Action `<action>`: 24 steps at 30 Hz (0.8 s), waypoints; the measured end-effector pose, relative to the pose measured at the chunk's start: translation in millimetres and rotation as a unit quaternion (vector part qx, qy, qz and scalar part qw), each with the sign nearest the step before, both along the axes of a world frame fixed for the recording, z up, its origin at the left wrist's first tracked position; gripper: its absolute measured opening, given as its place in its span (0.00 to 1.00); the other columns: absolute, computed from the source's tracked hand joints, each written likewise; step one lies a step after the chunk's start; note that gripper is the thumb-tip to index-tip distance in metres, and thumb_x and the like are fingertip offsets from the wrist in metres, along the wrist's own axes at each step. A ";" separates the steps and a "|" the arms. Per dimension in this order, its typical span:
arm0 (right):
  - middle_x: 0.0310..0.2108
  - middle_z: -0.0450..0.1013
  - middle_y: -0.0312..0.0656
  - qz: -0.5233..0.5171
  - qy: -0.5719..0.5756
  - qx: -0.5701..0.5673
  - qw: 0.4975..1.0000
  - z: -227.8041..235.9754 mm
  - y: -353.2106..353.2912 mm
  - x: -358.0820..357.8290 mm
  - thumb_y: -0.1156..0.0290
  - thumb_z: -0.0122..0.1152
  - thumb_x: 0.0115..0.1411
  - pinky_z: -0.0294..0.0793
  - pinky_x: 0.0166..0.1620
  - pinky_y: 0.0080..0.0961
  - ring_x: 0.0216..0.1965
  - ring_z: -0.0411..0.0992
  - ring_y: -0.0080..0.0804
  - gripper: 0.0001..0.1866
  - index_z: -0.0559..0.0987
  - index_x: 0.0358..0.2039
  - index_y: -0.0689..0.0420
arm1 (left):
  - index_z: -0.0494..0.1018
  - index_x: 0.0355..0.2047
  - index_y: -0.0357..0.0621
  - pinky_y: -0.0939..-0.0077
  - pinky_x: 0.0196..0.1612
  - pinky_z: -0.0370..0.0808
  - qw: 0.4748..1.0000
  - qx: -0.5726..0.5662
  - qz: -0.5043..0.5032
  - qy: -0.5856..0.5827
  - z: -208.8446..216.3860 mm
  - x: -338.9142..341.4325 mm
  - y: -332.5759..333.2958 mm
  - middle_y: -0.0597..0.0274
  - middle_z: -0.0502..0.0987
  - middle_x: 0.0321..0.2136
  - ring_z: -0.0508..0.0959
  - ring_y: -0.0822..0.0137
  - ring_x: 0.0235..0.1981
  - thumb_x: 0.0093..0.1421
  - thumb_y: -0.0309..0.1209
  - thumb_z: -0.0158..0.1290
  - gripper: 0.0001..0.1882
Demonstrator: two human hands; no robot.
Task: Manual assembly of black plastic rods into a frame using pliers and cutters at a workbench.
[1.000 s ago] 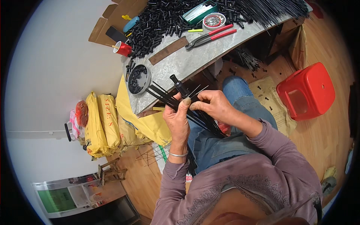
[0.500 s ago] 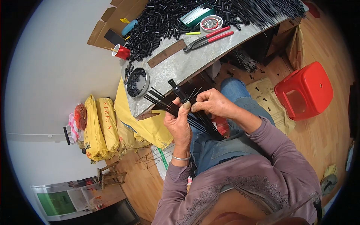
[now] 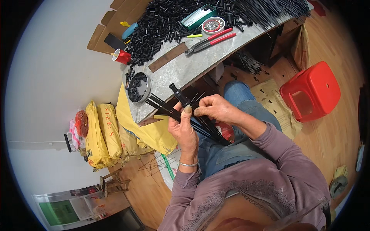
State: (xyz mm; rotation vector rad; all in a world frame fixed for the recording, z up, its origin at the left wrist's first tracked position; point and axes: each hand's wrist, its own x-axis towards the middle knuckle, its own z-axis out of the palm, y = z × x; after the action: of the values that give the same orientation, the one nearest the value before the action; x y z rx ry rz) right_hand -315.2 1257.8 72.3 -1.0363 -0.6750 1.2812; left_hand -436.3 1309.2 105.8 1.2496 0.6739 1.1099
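Note:
My left hand (image 3: 185, 133) is closed around a black plastic tube-shaped hub (image 3: 177, 91), which looks like an umbrella runner, and a fan of thin black rods (image 3: 158, 103). Its thumb presses near the lower end of the hub, whose narrower end points up and away from me. The rods run through the grip and down over my lap. Right beside that thumb, my right hand (image 3: 217, 111) pinches with thumb and forefinger among the thin rod ends; the exact piece between the fingertips is too small to make out.
On the grey table (image 3: 169, 73) are a round tin of small black parts (image 3: 138, 87), a metal strip (image 3: 167, 57), red-handled pincers (image 3: 212, 41), a heap of black hubs (image 3: 154, 36) and loose rods (image 3: 269, 11). A red stool (image 3: 312, 92) stands right; yellow sacks (image 3: 96, 131) lie left.
The whole view has shifted slightly. Both hands keep nearly the same pose around the hub and rods, with only small movement of the right fingers.

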 end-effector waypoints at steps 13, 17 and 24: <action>0.19 0.69 0.28 0.027 -0.027 -0.025 0.999 14.1 0.4 2.2 0.65 0.65 0.55 0.63 0.24 0.18 0.23 0.63 0.14 0.13 0.76 0.21 0.60 | 0.72 0.46 0.32 0.83 0.41 0.70 0.994 0.070 0.023 0.081 -0.6 -7.0 2.6 0.64 0.75 0.36 0.72 0.76 0.36 0.60 0.26 0.54 0.14; 0.18 0.64 0.26 -0.002 -0.114 0.019 0.993 -0.7 3.5 -3.3 0.64 0.63 0.58 0.59 0.24 0.17 0.23 0.58 0.12 0.15 0.74 0.21 0.59 | 0.73 0.45 0.33 0.84 0.40 0.69 0.989 0.086 -0.005 0.124 4.2 -8.9 7.9 0.67 0.75 0.35 0.71 0.78 0.35 0.60 0.28 0.56 0.14; 0.20 0.62 0.25 -0.008 -0.163 0.025 0.986 4.3 2.3 -9.8 0.65 0.61 0.60 0.58 0.25 0.16 0.25 0.57 0.12 0.14 0.72 0.22 0.60 | 0.72 0.44 0.35 0.83 0.39 0.69 0.994 0.046 -0.050 0.090 5.0 -11.7 16.9 0.68 0.75 0.34 0.72 0.77 0.34 0.57 0.28 0.59 0.16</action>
State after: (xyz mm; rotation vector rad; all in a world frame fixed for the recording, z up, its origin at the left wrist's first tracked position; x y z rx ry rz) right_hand -325.0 1260.2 76.6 -1.2206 -0.9405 1.0827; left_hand -448.0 1326.1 110.8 1.4601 0.6934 0.9611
